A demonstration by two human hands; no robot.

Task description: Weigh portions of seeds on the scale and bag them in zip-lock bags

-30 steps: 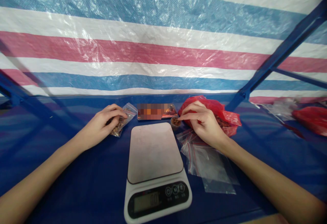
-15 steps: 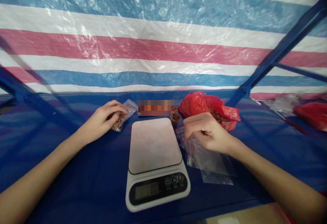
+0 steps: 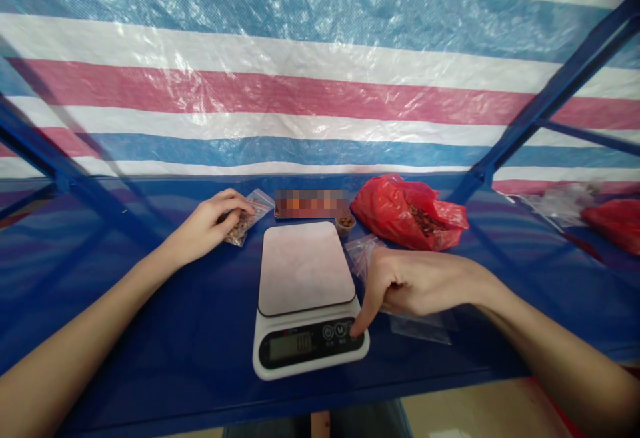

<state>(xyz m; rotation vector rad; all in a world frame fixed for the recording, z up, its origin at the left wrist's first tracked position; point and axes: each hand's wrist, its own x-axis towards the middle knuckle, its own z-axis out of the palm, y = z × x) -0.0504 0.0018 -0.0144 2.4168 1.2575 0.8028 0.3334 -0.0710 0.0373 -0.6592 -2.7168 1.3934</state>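
1. red plastic bag (image 3: pixel 383 211), filled cup (image 3: pixel 345 226): toward rear edge of blue table (image 3: pixel 200 338).
2. digital scale (image 3: pixel 307 270): near front edge.
3. right hand (image 3: pixel 417 283): grasp released; index fingertip on scale's right button; flat zip-lock bags (image 3: pixel 423 330) partly covered.
4. left hand (image 3: pixel 213 223): fingers bent over filled zip-lock pouch (image 3: pixel 239 233); grip cannot be determined.

On the tabletop (image 3: pixel 175 338), a scale (image 3: pixel 306 268) is sitting in the middle, with a flat item (image 3: pixel 311 209) lying behind it. A cup (image 3: pixel 345 225) is standing near the scale's far right corner, by the flat item's right end. On the left, a filled zip bag (image 3: pixel 261 203) is lying under the left hand (image 3: pixel 220 220). On the right, loose zip bags (image 3: pixel 425 329) are lying partly beneath the right hand (image 3: pixel 417 281), whose index finger (image 3: pixel 367 309) is touching the scale's panel (image 3: pixel 315 343). Behind them, a large bag (image 3: pixel 393 215) is resting; a sheet (image 3: pixel 300 91) is hanging behind everything.
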